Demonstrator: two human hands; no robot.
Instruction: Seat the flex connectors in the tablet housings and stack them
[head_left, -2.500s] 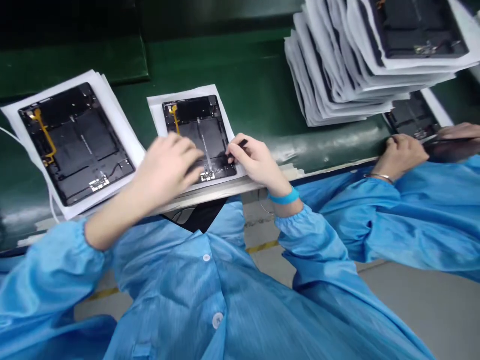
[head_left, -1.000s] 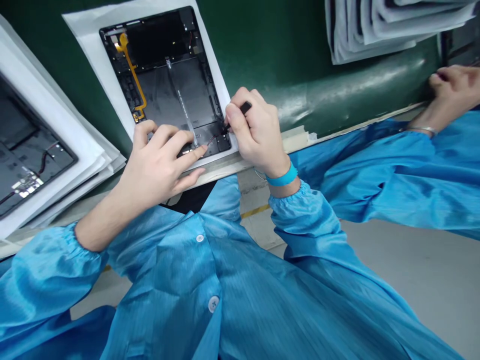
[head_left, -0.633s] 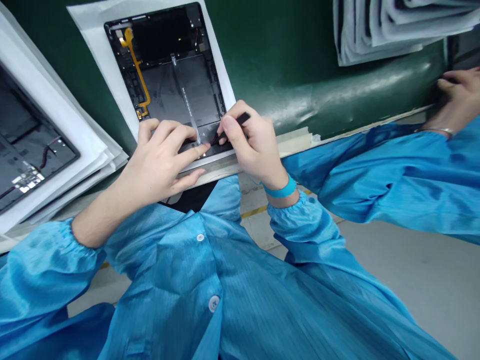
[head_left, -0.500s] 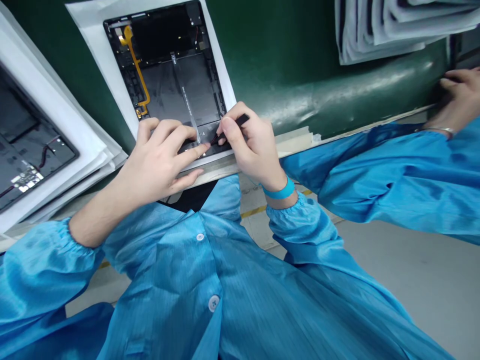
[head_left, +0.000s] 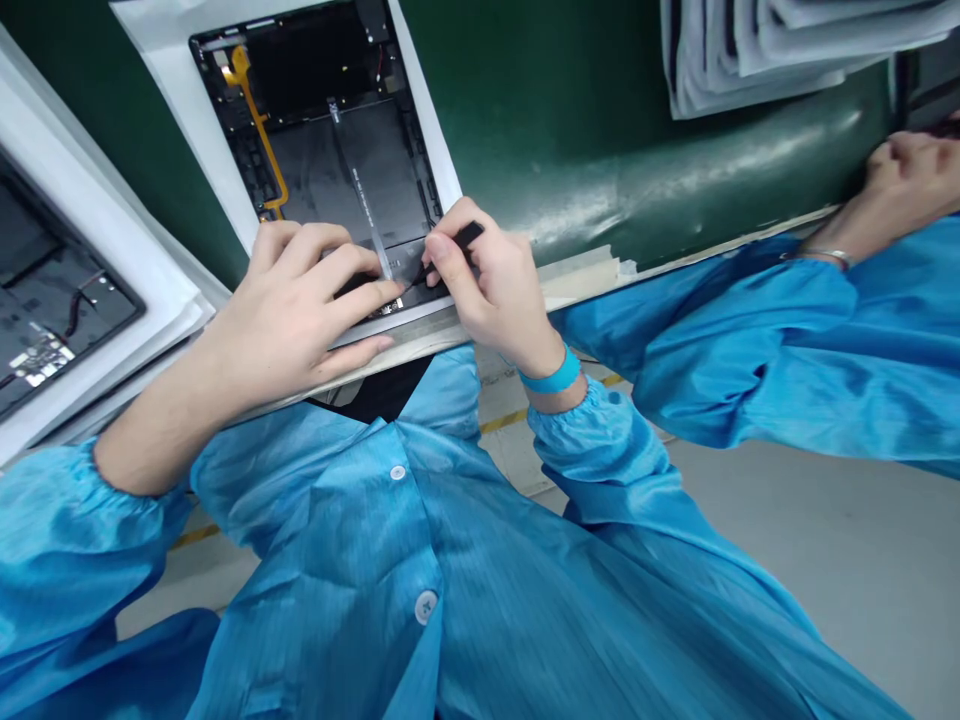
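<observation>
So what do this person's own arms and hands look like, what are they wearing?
Each arm is covered by a loose, shiny blue sleeve ending in a gathered elastic cuff. The left hand and right hand are bare, without gloves, and a flat blue wristband circles the right wrist.

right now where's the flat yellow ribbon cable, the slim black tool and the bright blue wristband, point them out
flat yellow ribbon cable (head_left: 259, 125), head view, on its middle run
slim black tool (head_left: 469, 235), head view, on its exposed upper end
bright blue wristband (head_left: 550, 376), head view, on the band's middle
</observation>
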